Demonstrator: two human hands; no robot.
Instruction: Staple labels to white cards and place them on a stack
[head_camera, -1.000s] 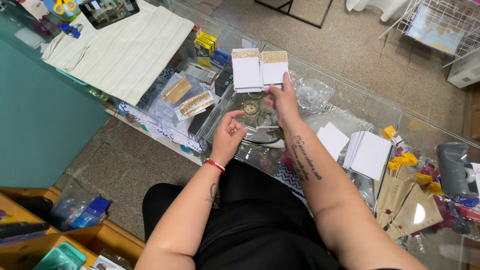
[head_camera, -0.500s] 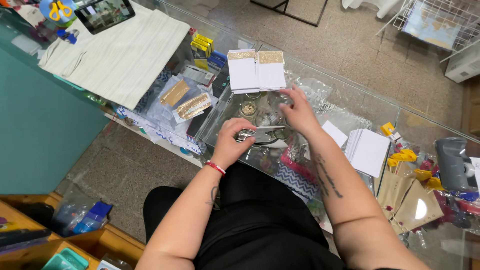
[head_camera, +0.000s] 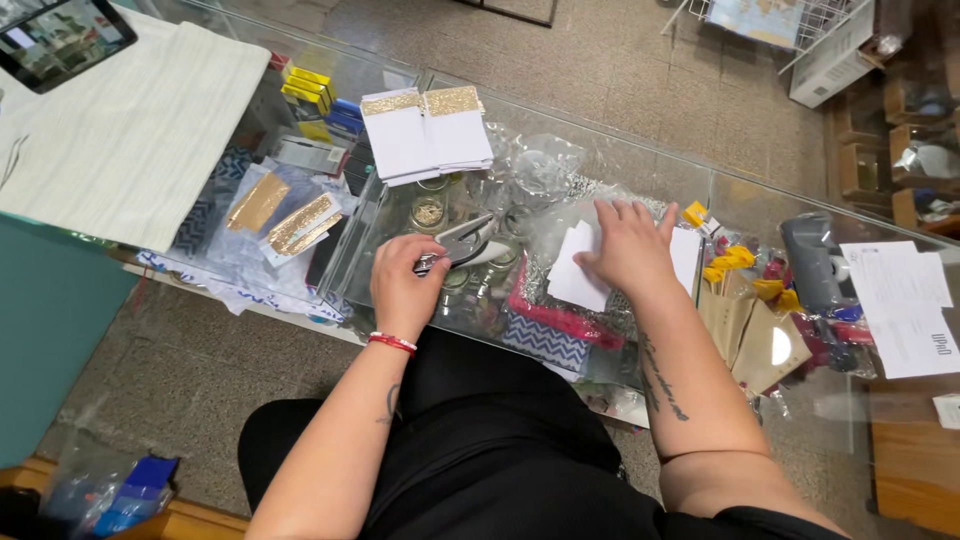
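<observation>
Glass counter top (head_camera: 640, 160) spans the view above a speckled stone floor, with goods stored in the case beneath it. At far left a dark tablet (head_camera: 62, 40) lies near a pale striped cloth (head_camera: 130, 130) spread over the counter. Right of the cloth, under the glass, sit yellow and blue boxes (head_camera: 315, 95) and clear sleeves holding gold glitter pieces (head_camera: 285, 215). Two stacks of white cards with gold glitter bands (head_camera: 428, 132) rest on the glass, side by side and touching.

Left hand (head_camera: 403, 290), with a red band at the wrist, is closed around the handles of a metal hand punch (head_camera: 458, 243); the tool's head points toward the right and lies against the glass. Right hand (head_camera: 628, 248) is spread flat, fingers slightly apart, pressing down on a small stack of white cards (head_camera: 575, 280) just right of the punch. A second white card stack shows at its far side.

Further right lie yellow clips (head_camera: 735, 260), brown paper envelopes (head_camera: 755, 335), a dark grey device (head_camera: 812, 262) and printed white sheets (head_camera: 900, 305).
</observation>
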